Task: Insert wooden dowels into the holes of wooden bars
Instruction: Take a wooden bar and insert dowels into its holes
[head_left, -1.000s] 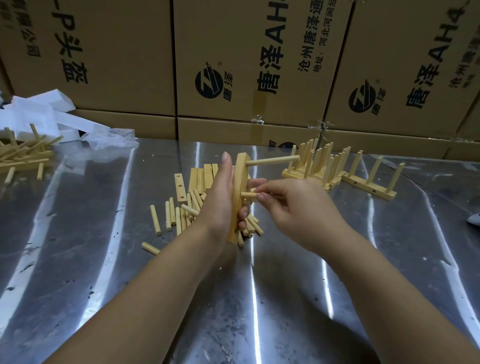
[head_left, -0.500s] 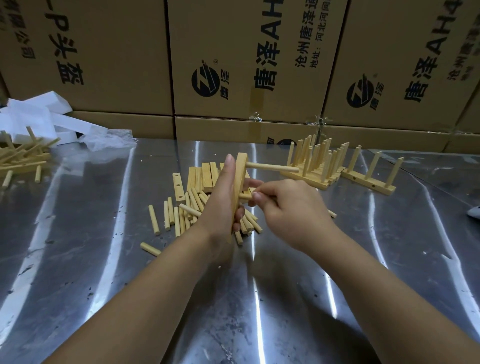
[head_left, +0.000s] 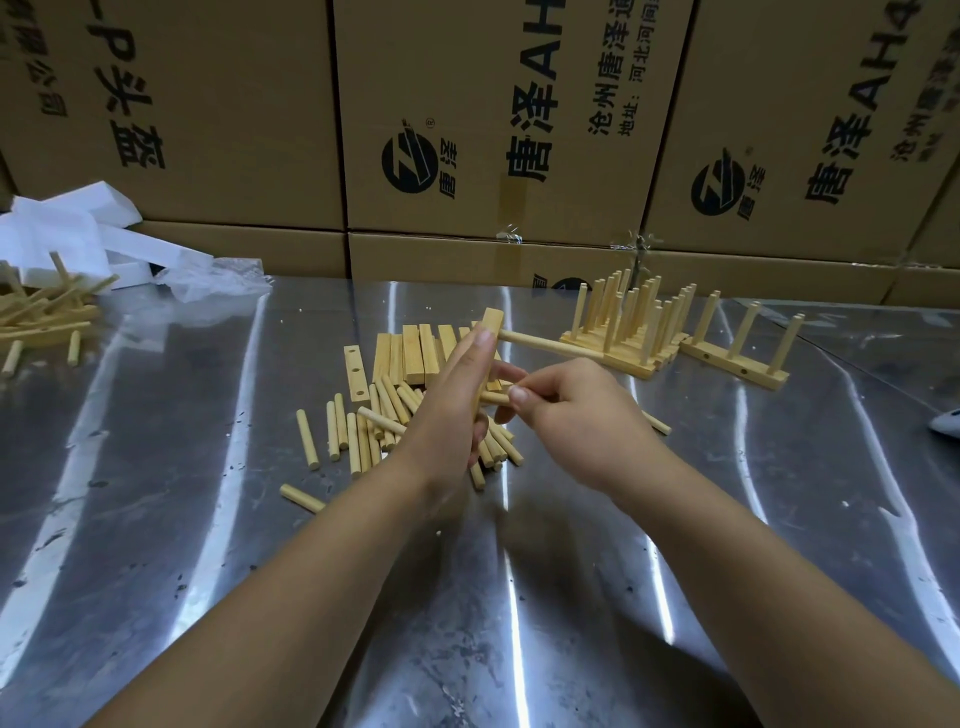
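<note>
Head view: left fingers (head_left: 475, 348) clamp the half-hidden bar (head_left: 492, 318) — right fingers (head_left: 519, 393) pinch a dowel (head_left: 493, 398).

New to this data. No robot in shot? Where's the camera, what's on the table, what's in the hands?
No machine here: a person works with bare hands, filmed by one wide-angle camera worn on their head, looking forward and down. The left hand holds a wooden bar upright; a first dowel already sticks out near its top. The right hand pinches a second dowel in its fingers, against the bar lower down. On the shiny metal table lie loose dowels and spare bars behind the hands, finished bars with upright dowels to the right, more wooden pieces and white foam far left. Cardboard boxes stand behind.
</note>
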